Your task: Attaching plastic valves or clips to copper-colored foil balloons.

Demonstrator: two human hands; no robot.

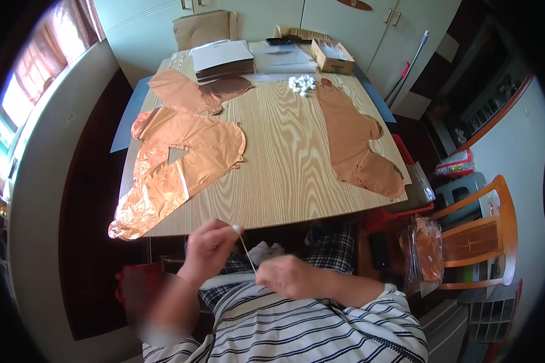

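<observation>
My left hand pinches the upper end of a thin white string just below the table's front edge; a small white bit shows at its fingertips. My right hand is closed on the string's lower end, close to my striped shirt. The string runs taut between the two hands. On the wooden table lie flat rose-gold foil balloons: a big crumpled one at the left, another behind it, and one at the right.
A heap of small white pieces lies mid-back on the table. Behind it are a stack of sheets, clear bags and a cardboard box. A wooden chair with a bag of foil stands at the right.
</observation>
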